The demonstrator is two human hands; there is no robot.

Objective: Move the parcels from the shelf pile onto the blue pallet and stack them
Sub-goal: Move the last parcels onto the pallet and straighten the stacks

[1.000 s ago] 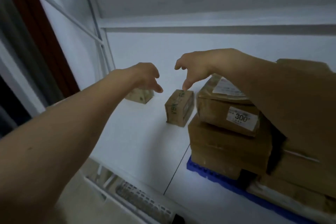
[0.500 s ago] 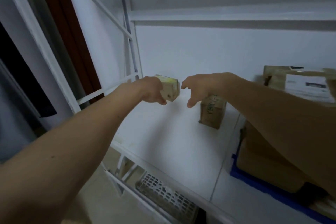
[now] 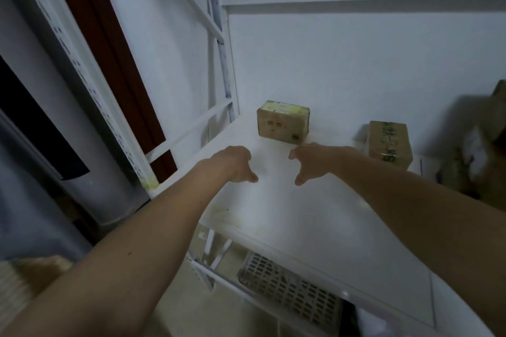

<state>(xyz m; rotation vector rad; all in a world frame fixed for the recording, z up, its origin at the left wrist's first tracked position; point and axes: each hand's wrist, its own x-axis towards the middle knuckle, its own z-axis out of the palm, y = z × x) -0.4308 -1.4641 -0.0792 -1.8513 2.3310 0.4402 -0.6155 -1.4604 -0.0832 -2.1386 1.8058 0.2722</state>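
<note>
Hands: I have my left hand (image 3: 235,163) and my right hand (image 3: 310,160) stretched out over the shelf (image 3: 287,216), side by side with a gap between them. Both hang with fingers loosely curled downward, thumbs pointing in toward each other, holding nothing and touching no parcel.

Nearest parcel: the small cardboard box with a yellowish top (image 3: 283,121) sits upright near the shelf's back left corner, just beyond both hands and roughly between them.

Second parcel: a narrower box with green printing (image 3: 389,143) stands farther toward the right along the back edge, behind my right forearm and well apart from the first.

Destination: I see a blurred brown stack of parcels (image 3: 476,150) at the right edge of the shelf; the blue pallet itself is not in sight from here, so I judge it lies under or beside that stack.

Step in hand: I judge I am reaching for the yellow-topped box with both hands, the grasp not yet made.

Risk, pushing: the box is close to the back wall and the left upright (image 3: 219,44); if my fingertips arrive on its front face rather than its sides, I could shove it against the wall or tip it instead of gripping it.

Risk, forearm: swinging right toward the stack, my right forearm could clip the green-printed box and knock it over.

Risk, sight: the stack is smeared at the frame edge, so placing there without turning my head risks a crooked set-down.
</note>
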